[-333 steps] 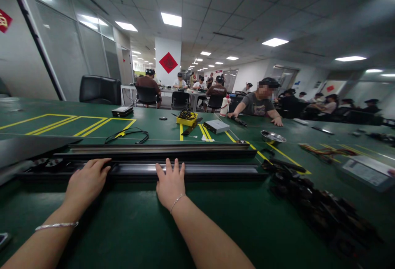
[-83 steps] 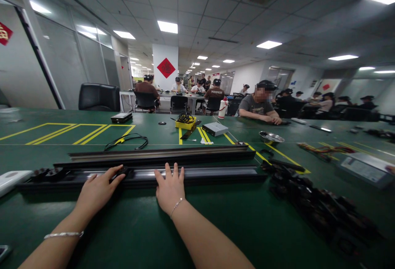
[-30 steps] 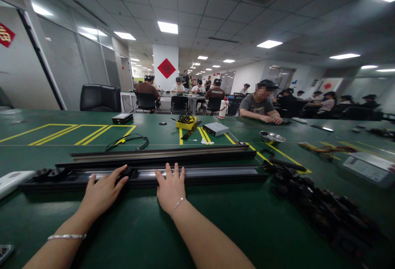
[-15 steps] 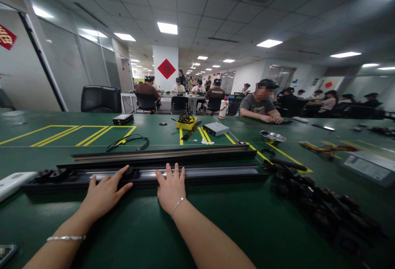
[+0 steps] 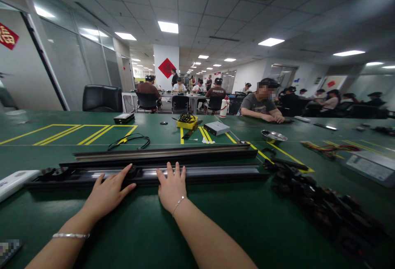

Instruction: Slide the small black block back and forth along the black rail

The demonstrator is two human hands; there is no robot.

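Note:
A long black housing (image 5: 222, 178) with a shiny metal strip along its inside lies crosswise on the green table in front of me. My left hand (image 5: 109, 190) rests on its left half, fingers spread, near a small black block in the channel. Over the middle of the strip lies my right hand (image 5: 173, 188), also open, its fingertips on the metal and the palm at the near edge. Neither hand grips anything. Just behind, parallel to it, is a second long black bar (image 5: 166, 153) with a dull metallic face.
A white case (image 5: 17, 183) lies at left, a dark heap of parts (image 5: 317, 203) at right. Farther back are a coiled black cable (image 5: 132, 139), a yellow box (image 5: 187, 122), a silver drive (image 5: 216, 128) and a metal bowl (image 5: 274, 136). A person (image 5: 262, 102) sits across the table.
My left hand has shifted slightly to the right along the housing. The right hand stays in nearly the same place, fingers still spread. The view has moved slightly.

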